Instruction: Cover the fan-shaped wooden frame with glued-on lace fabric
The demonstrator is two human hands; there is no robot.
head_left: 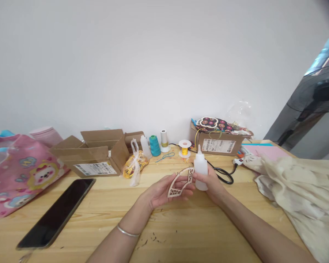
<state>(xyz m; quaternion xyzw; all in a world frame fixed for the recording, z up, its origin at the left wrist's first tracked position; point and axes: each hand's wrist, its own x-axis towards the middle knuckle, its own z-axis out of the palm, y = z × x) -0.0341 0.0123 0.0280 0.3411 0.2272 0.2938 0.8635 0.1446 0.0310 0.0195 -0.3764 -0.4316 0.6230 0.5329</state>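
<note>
My left hand (162, 190), palm up, holds a thin curved wooden cut-out (176, 192) with lattice panels at both ends and an open middle. Upright in my right hand (212, 182) is a translucent white squeeze bottle (200, 166) with a narrow pointed nozzle. My right fingers wrap around its lower part, and the thumb reaches toward the upper end of the cut-out; whether it touches is hard to tell. Both hands are close together above the wooden table (222, 233).
At left lie a phone (57, 213), a pink bag (24, 175) and an open carton (90, 159). Behind are yellow cord (130, 166), a teal thread cone (154, 146) and a yellow wire spool (184, 149). At right are a filled box (220, 143), a black cable (224, 179) and cream fabric (304, 190).
</note>
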